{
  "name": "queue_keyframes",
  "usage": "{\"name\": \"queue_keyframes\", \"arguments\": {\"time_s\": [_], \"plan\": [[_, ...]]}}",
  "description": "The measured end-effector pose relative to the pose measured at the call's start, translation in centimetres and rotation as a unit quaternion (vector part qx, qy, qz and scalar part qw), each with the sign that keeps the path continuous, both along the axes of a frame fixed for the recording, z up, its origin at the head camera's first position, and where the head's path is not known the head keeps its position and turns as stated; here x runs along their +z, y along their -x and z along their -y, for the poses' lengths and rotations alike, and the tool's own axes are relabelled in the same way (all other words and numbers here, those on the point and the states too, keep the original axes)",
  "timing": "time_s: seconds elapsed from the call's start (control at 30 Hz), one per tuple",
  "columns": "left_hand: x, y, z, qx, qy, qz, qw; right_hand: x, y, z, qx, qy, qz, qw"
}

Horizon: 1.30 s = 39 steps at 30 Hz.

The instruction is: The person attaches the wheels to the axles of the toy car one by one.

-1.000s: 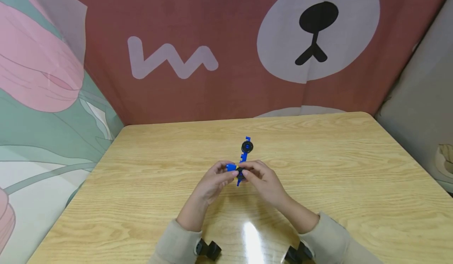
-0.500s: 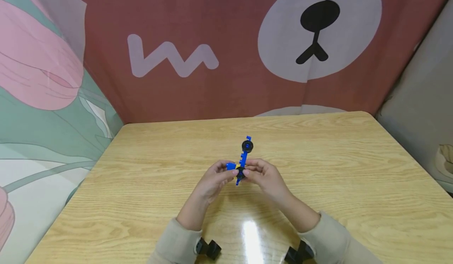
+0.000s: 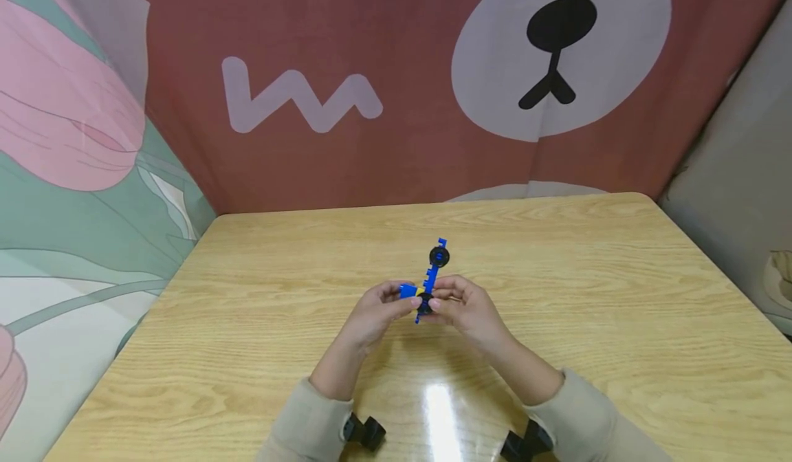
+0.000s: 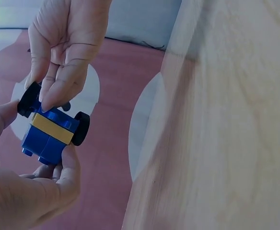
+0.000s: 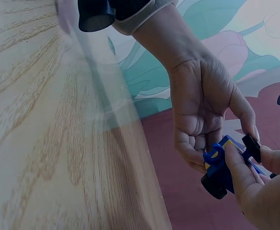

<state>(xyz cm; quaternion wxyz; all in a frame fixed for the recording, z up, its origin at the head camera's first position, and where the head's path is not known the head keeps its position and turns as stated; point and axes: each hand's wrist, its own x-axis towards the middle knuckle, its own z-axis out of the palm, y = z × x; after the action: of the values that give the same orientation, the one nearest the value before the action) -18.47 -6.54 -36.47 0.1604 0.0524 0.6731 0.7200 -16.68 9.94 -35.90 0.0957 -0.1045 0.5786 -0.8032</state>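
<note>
A toy vehicle built of blue bricks [image 4: 40, 143] with a yellow layer [image 4: 52, 129] is held above the table between both hands. Black wheels [image 3: 439, 256] sit on it, one at the far end and one by the thumbs in the head view. My left hand [image 3: 369, 316] grips the block end, thumb and fingers on either side of it. My right hand [image 3: 468, 313] pinches the toy by the near wheel [image 5: 251, 148] and the blue bar. Fingers hide parts of the toy in every view.
Below the hands lies a light wood table [image 3: 247, 324], with a shiny reflection near its front. Behind its far edge hangs a brown curtain [image 3: 402, 159] with a bear print. Black wrist cameras [image 3: 365, 433] are strapped at both sleeves.
The toy's far end has tilted slightly to the right. My right fingers have slid off the blue bar's front, so more of it shows. Both hands stay nearly in place.
</note>
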Motion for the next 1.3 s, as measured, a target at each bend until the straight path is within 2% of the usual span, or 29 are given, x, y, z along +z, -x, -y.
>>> {"name": "queue_keyframes", "arguments": {"time_s": [0.2,0.23,0.4,0.43,0.47,0.53,0.63,0.77,0.83,0.87,1.0,1.07,1.1,1.3], "plan": [[0.1,0.1,0.0,-0.007,0.017,-0.016,0.9997,-0.2,-0.1,0.1,-0.005,0.007,-0.026,0.9996],[0.2,0.1,0.0,-0.008,0.018,-0.017,0.9997,-0.6,0.0,0.0,0.001,0.019,-0.044,0.9989],[0.4,-0.1,-0.2,-0.011,0.032,-0.023,0.9992,-1.2,0.2,-0.2,-0.001,0.018,-0.075,0.9970],[0.4,-0.1,-0.3,-0.012,0.034,-0.023,0.9991,-1.8,0.5,-0.3,0.004,0.020,-0.090,0.9957],[0.4,-0.1,-0.3,-0.013,0.037,-0.025,0.9989,-1.6,0.4,-0.3,0.000,0.010,-0.086,0.9963],[0.5,-0.2,-0.3,-0.015,0.037,-0.024,0.9989,-2.8,1.0,-0.6,0.010,0.014,-0.111,0.9937],[0.4,-0.2,-0.2,-0.017,0.033,-0.022,0.9991,-3.3,1.3,-0.7,0.022,0.023,-0.120,0.9923],[0.2,0.0,0.0,-0.023,0.020,-0.014,0.9994,-4.8,2.3,-0.7,0.020,0.014,-0.086,0.9960],[0.2,0.0,0.2,-0.028,0.014,-0.009,0.9995,-4.1,1.9,-0.7,0.020,0.004,-0.072,0.9972],[0.2,0.1,0.2,-0.032,0.009,-0.006,0.9994,-5.3,2.6,-0.8,0.022,0.004,-0.072,0.9972],[0.2,0.2,0.5,-0.048,-0.010,-0.005,0.9988,-1.7,0.6,-0.4,0.008,-0.020,-0.055,0.9983],[0.1,0.2,0.6,-0.054,-0.019,-0.010,0.9983,-1.7,0.6,-0.5,0.003,-0.025,-0.050,0.9984],[0.1,0.2,0.6,-0.057,-0.021,-0.015,0.9981,-0.4,-0.1,-0.3,-0.006,-0.040,-0.033,0.9986],[0.0,0.0,0.9,-0.062,-0.009,-0.027,0.9977,-0.4,-0.2,-0.7,-0.006,-0.076,-0.019,0.9969]]}}
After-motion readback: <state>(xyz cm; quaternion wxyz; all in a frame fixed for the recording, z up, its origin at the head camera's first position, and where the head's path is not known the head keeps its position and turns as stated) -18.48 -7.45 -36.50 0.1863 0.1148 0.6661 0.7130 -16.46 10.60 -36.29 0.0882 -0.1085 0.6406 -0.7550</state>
